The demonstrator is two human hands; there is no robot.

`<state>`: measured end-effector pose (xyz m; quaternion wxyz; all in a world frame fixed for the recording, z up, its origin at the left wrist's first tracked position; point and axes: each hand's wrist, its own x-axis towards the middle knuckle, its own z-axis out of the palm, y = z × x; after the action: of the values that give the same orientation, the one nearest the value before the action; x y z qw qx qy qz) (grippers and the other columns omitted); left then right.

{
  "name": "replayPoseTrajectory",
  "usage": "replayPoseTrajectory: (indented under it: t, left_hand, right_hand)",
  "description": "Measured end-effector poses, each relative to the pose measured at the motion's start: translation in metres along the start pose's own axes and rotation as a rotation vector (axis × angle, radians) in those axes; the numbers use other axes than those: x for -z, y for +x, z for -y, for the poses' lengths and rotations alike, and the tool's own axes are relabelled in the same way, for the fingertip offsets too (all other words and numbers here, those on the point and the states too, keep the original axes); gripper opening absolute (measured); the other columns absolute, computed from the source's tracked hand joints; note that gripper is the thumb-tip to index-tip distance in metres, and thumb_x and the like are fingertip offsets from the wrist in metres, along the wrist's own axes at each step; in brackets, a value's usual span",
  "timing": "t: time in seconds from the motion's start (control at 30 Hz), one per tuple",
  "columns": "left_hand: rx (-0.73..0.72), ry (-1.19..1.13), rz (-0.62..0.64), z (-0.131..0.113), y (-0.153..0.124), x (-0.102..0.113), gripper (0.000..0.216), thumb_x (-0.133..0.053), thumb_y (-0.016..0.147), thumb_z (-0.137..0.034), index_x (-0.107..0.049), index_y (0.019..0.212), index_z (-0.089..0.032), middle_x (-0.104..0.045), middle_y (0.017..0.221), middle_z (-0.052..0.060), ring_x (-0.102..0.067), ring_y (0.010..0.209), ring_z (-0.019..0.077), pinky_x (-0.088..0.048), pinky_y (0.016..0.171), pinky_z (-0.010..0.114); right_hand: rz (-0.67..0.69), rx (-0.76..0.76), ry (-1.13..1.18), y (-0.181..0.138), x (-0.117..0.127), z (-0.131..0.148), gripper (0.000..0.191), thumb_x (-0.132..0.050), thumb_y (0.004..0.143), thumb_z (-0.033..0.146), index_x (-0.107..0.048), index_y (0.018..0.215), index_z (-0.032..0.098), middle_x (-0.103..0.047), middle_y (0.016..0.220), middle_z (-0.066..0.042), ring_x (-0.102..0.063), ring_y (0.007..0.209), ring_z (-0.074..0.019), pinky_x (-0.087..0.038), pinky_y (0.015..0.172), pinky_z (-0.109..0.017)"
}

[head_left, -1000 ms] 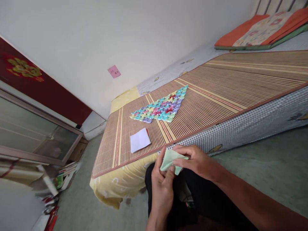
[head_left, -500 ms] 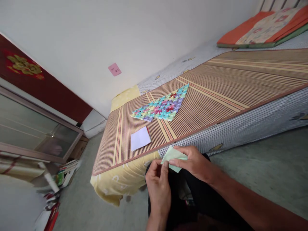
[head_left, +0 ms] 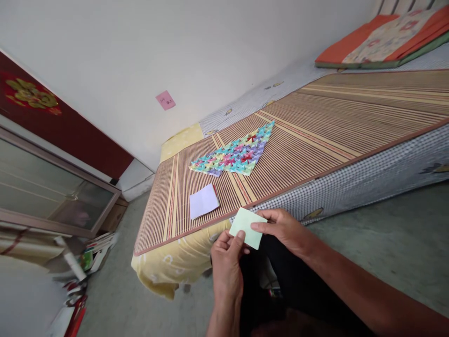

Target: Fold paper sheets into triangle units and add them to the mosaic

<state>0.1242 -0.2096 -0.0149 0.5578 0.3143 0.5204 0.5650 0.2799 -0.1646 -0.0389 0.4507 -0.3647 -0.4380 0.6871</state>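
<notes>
A pale green square of paper point(head_left: 248, 223) is held above my lap, in front of the bed's edge. My left hand point(head_left: 228, 252) pinches its lower left part, thumb on top and fingers beneath. On its right corner my right hand point(head_left: 280, 228) grips with the thumb over the face and the fingers behind. On the bed mat, just beyond my hands, lies a stack of white paper sheets point(head_left: 204, 202) with a bit of red at its edge. Farther back rests a piece made of many small folded paper shapes point(head_left: 235, 155) in turquoise, yellow, purple and red.
The bed bears a striped mat point(head_left: 298, 140). A folded orange quilt point(head_left: 382, 42) lies at the far right. A pink note point(head_left: 165, 100) is on the wall. A glass-doored cabinet point(head_left: 56, 182) stands left, with clutter point(head_left: 77, 262) on the floor below.
The green paper, bent and partly folded before, now lies flat as a square facing me. My left thumb has moved onto its face; both hands still hold it.
</notes>
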Motion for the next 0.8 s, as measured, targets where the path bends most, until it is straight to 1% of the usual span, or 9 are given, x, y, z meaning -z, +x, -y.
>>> replayPoseTrajectory:
  t: [0.07, 0.17, 0.3, 0.43, 0.57, 0.6, 0.67, 0.73, 0.8]
  left_hand:
    - [0.008, 0.003, 0.005, 0.0, 0.002, 0.0, 0.031, -0.09, 0.067, -0.034, -0.072, 0.079, -0.012, -0.063, 0.065, -0.001, -0.05, 0.055, 0.0076, -0.041, 0.054, 0.019]
    - [0.047, -0.009, 0.023, 0.0, 0.005, 0.001, 0.033, -0.091, 0.065, -0.035, -0.073, 0.08, -0.012, -0.064, 0.066, 0.0, -0.047, 0.054, 0.0067, -0.037, 0.051, 0.019]
    - [0.102, -0.001, 0.045, 0.005, 0.011, 0.008, 0.035, -0.089, 0.066, -0.039, -0.073, 0.081, -0.012, -0.066, 0.069, 0.003, -0.051, 0.055, 0.0087, -0.033, 0.049, 0.019]
    - [0.033, 0.066, 0.031, 0.006, 0.015, 0.017, 0.029, -0.088, 0.07, -0.035, -0.074, 0.08, -0.013, -0.06, 0.059, -0.003, -0.044, 0.052, 0.0055, -0.032, 0.051, 0.017]
    - [-0.033, 0.139, 0.044, -0.001, 0.013, 0.02, 0.022, -0.086, 0.075, -0.03, -0.074, 0.077, -0.012, -0.051, 0.046, -0.007, -0.038, 0.046, 0.0035, -0.031, 0.051, 0.016]
    - [-0.037, 0.147, 0.05, -0.003, 0.012, 0.02, 0.021, -0.085, 0.075, -0.03, -0.075, 0.079, -0.012, -0.053, 0.045, -0.006, -0.039, 0.044, 0.0039, -0.032, 0.05, 0.016]
    - [-0.044, 0.144, 0.053, -0.006, 0.01, 0.017, 0.023, -0.085, 0.076, -0.031, -0.076, 0.086, -0.013, -0.064, 0.053, -0.001, -0.05, 0.048, 0.0073, -0.039, 0.053, 0.018]
    - [-0.066, 0.114, 0.045, -0.007, 0.009, 0.015, 0.026, -0.084, 0.075, -0.032, -0.076, 0.092, -0.015, -0.075, 0.07, 0.004, -0.065, 0.062, 0.0137, -0.05, 0.064, 0.024]
    - [-0.103, 0.093, 0.045, -0.008, 0.008, 0.013, 0.025, -0.084, 0.076, -0.032, -0.076, 0.093, -0.016, -0.078, 0.081, 0.006, -0.072, 0.076, 0.0186, -0.054, 0.076, 0.03]
  right_hand:
    - [-0.002, 0.019, -0.037, 0.001, -0.001, 0.0, 0.029, -0.079, 0.073, 0.042, -0.073, 0.077, 0.015, -0.071, 0.07, -0.001, -0.062, 0.067, -0.0173, -0.048, 0.067, -0.03]
    - [-0.006, 0.035, -0.082, 0.004, -0.002, -0.003, 0.029, -0.075, 0.075, 0.043, -0.073, 0.077, 0.014, -0.067, 0.065, 0.001, -0.057, 0.063, -0.0152, -0.044, 0.062, -0.028]
    - [-0.004, 0.04, -0.119, 0.006, 0.001, -0.009, 0.03, -0.074, 0.077, 0.043, -0.072, 0.074, 0.014, -0.062, 0.06, 0.002, -0.052, 0.058, -0.0135, -0.039, 0.057, -0.026]
    - [0.021, 0.07, -0.144, 0.003, 0.002, -0.01, 0.027, -0.078, 0.076, 0.041, -0.069, 0.073, 0.015, -0.062, 0.064, 0.002, -0.055, 0.062, -0.015, -0.041, 0.059, -0.026]
    - [-0.002, 0.158, -0.234, 0.0, 0.001, -0.007, 0.022, -0.074, 0.081, 0.038, -0.072, 0.078, 0.017, -0.062, 0.068, 0.001, -0.056, 0.064, -0.0156, -0.042, 0.059, -0.026]
    - [-0.022, 0.203, -0.268, -0.001, 0.001, -0.006, 0.02, -0.073, 0.082, 0.037, -0.074, 0.079, 0.017, -0.062, 0.071, 0.0, -0.057, 0.067, -0.0163, -0.043, 0.06, -0.026]
    - [-0.06, 0.302, -0.31, -0.001, 0.0, -0.006, 0.016, -0.072, 0.082, 0.033, -0.075, 0.078, 0.018, -0.062, 0.078, -0.001, -0.059, 0.074, -0.0179, -0.045, 0.065, -0.027]
    - [-0.081, 0.368, -0.316, -0.002, -0.002, -0.007, 0.013, -0.072, 0.083, 0.031, -0.075, 0.078, 0.018, -0.061, 0.082, -0.002, -0.06, 0.077, -0.0181, -0.046, 0.067, -0.028]
    - [-0.085, 0.386, -0.314, -0.003, -0.003, -0.007, 0.011, -0.071, 0.085, 0.029, -0.074, 0.079, 0.019, -0.061, 0.084, -0.002, -0.059, 0.077, -0.0178, -0.047, 0.068, -0.028]
